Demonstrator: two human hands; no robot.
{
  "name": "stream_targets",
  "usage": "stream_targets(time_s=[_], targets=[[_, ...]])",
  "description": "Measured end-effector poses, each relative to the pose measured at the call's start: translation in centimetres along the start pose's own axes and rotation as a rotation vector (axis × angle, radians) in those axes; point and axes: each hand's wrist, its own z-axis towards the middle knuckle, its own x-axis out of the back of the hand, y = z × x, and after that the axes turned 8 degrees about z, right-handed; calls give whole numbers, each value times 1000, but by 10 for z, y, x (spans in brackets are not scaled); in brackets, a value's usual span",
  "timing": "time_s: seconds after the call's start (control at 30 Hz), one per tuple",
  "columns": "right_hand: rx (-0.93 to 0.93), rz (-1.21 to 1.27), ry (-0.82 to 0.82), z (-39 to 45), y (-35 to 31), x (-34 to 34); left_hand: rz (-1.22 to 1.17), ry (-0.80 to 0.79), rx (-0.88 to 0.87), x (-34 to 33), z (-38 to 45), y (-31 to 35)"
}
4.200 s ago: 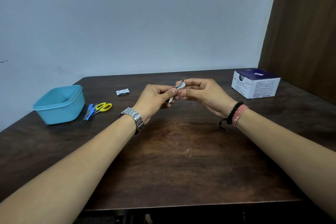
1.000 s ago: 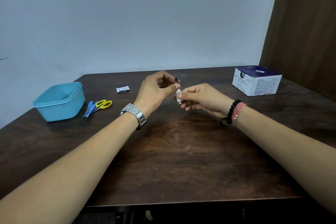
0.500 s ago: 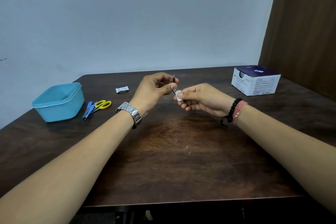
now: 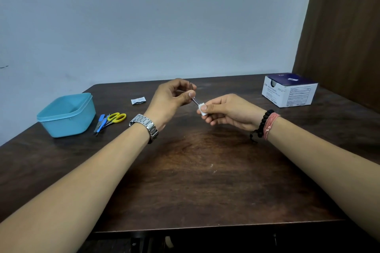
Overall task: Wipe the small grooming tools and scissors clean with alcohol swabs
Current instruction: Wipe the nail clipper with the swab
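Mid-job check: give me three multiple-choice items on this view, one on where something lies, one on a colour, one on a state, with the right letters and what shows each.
1. Where do the scissors lie?
A. inside the tub
B. on the table, right of the blue tub
C. on the swab box

2. What colour are the scissors' handles?
A. yellow
B. red
C. black

3. What is the right hand doing?
A. resting flat on the table
B. reaching into the swab box
C. pinching a white swab around a thin metal tool

Answers: 1 B, they rest on the wood beside the tub. 2 A, the loops are yellow. 3 C, its grip folds the swab over the tool the left hand holds.
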Motion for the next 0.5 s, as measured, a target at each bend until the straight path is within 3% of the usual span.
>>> stream_targets(time_s=[0.2,0.4,0.5], targets=[[58,48,45,1,0,1,27,-138,14,-8,-5,0],[-6,5,-9,0,-1,2,8,-43,21,1,-2,-1],[13,32,13,2,1,0,79,-74,-1,-2,-4,-3]])
